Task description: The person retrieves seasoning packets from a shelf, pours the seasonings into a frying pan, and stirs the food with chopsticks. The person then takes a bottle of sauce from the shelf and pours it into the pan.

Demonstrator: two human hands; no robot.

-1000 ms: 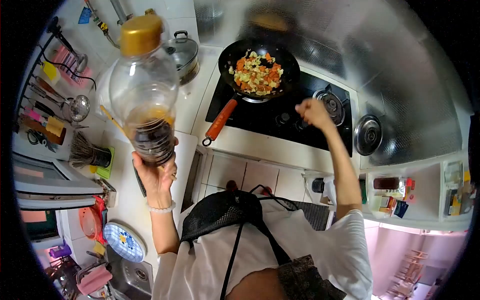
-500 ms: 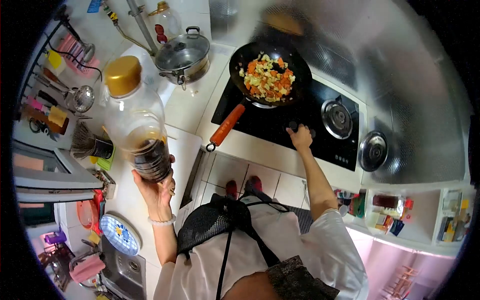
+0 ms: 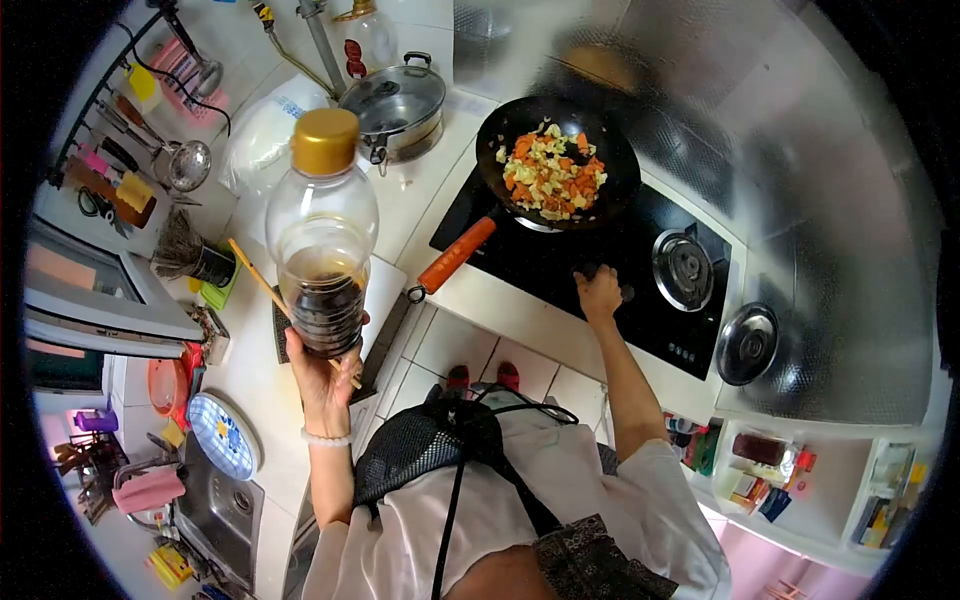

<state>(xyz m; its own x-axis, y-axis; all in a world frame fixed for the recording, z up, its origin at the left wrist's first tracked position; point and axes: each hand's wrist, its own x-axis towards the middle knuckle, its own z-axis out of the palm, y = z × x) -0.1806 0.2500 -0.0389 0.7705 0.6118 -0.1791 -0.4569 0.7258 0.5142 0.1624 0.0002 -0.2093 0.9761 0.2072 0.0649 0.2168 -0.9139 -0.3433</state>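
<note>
My left hand (image 3: pixel 325 385) is wrapped round the lower part of a clear plastic bottle (image 3: pixel 322 230) with a gold cap and dark liquid in its bottom. Wooden chopsticks (image 3: pixel 258 277) pass behind the bottle at the same hand. My right hand (image 3: pixel 600 292) is at a dark knob on the front of the black gas stove (image 3: pixel 520 275), its fingers closed on it. A black wok (image 3: pixel 622 165) with chopped orange and pale yellow food (image 3: pixel 550 170) sits on the left burner, its red-brown handle (image 3: pixel 458 255) pointing toward the front left.
A lidded glass pot (image 3: pixel 395 110) stands left of the stove. The right burner (image 3: pixel 683 270) has no pan on it, and a round metal lid (image 3: pixel 748 343) lies beyond the stove's right edge. A blue-and-white plate (image 3: pixel 223 435) is near the sink (image 3: pixel 215 510) at lower left.
My right hand has come down from above the stove onto the knob. My left hand still holds the bottle, now more upright. The view has shifted, with the stove lower in it.
</note>
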